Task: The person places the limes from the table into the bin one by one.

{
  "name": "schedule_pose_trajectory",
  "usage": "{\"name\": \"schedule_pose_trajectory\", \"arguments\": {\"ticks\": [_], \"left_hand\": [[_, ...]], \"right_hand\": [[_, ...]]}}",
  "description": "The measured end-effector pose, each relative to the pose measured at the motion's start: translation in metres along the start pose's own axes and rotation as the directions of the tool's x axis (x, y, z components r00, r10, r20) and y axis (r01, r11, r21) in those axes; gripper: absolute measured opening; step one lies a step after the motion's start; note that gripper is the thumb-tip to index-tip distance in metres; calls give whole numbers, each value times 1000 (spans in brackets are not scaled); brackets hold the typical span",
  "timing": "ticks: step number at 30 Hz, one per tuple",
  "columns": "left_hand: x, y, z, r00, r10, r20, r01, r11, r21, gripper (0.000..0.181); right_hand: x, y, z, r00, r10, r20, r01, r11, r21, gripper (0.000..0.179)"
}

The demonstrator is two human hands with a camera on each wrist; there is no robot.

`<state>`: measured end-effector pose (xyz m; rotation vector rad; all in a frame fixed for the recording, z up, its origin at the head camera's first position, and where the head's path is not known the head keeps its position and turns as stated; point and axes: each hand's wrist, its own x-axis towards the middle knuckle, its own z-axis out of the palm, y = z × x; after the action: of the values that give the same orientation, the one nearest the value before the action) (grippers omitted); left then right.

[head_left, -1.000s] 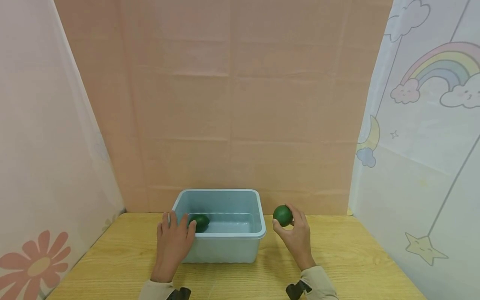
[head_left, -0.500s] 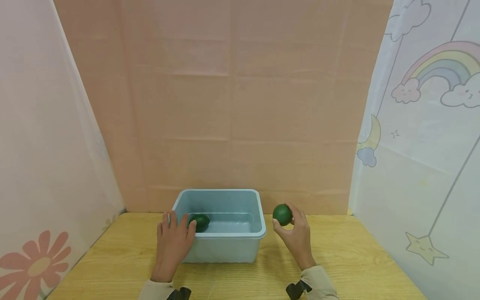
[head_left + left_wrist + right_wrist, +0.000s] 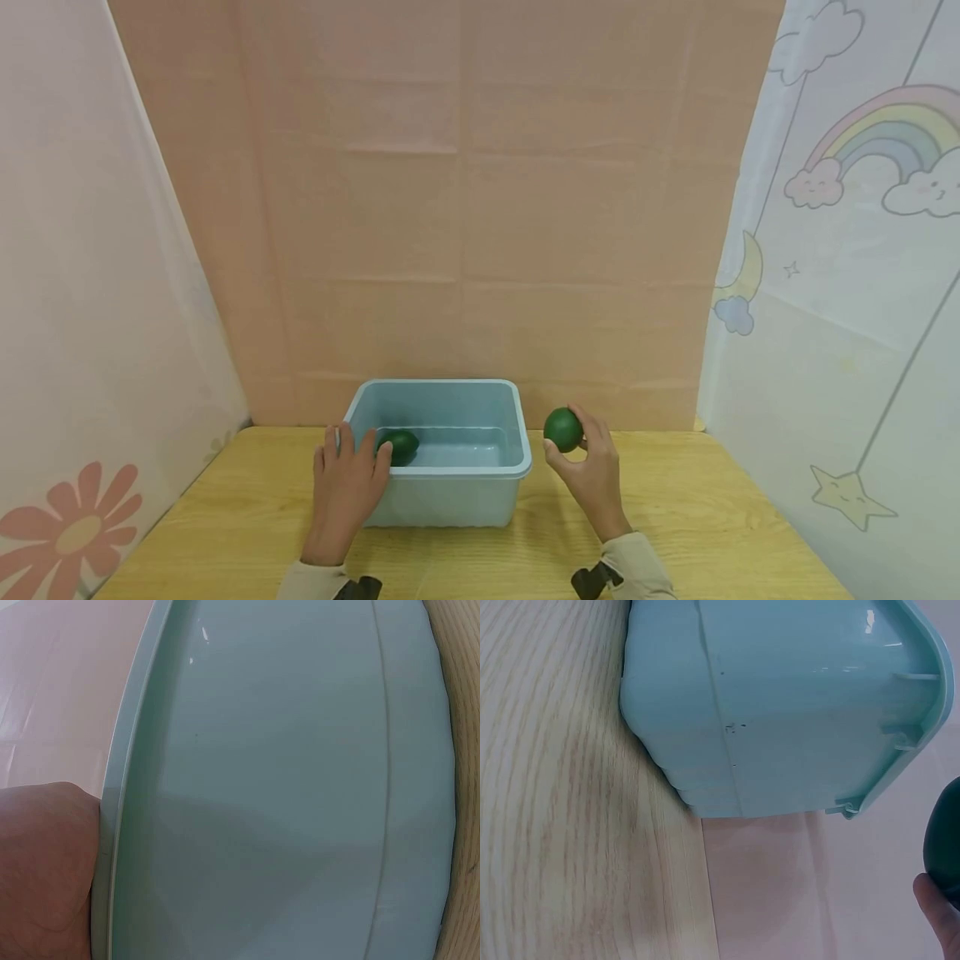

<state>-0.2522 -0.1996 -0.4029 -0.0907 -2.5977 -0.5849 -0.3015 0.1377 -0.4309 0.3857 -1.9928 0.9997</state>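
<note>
A light blue plastic bin [image 3: 450,500] stands on the table. My left hand [image 3: 348,483] rests over its left front corner, fingers spread and reaching past the rim. Inside, close to those fingertips, lies a dark green oval fruit [image 3: 405,447] with a small pointed end; part of it is hidden by the hand. To the right of the bin, my right hand [image 3: 596,475] pinches a round dark green fruit [image 3: 562,430] between thumb and fingers, raised to about the height of the rim. At the right edge of the right wrist view, that fruit [image 3: 946,844] shows only partly, with a fingertip against it.
Beneath the bin is a light wood table [image 3: 675,517]. An orange-brown paper sheet [image 3: 480,208] hangs upright behind it. Pale printed sheets flank both sides, with a flower [image 3: 75,533] on the left and a rainbow [image 3: 885,125] on the right.
My right hand has shifted very slightly left, with the round green fruit still pinched. The left hand and the bin have stayed in place.
</note>
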Motion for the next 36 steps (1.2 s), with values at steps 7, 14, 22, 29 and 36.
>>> {"name": "schedule_pose_trajectory", "arguments": {"ticks": [7,14,22,29,36], "left_hand": [[1,-1,2,1000,-10,8,10,1000,-15,48],[1,-1,2,1000,2,-5,-2,1000,-16,47],[-1,0,0,1000,-3,8,3,1000,-18,47],[-1,2,-1,1000,-5,16,6,1000,-12,47],[-1,1,-1,1000,-4,11,4,1000,-16,47]], "right_hand": [[-1,-2,0,1000,3,-7,-3,1000,8,64],[0,-2,1,999,-36,-22,36,999,9,66],[-1,-4,2,997,-71,-30,72,997,21,67],[-1,-5,2,997,-73,-26,74,997,27,67],[-1,-6,2,996,-84,-25,85,996,23,67]]}}
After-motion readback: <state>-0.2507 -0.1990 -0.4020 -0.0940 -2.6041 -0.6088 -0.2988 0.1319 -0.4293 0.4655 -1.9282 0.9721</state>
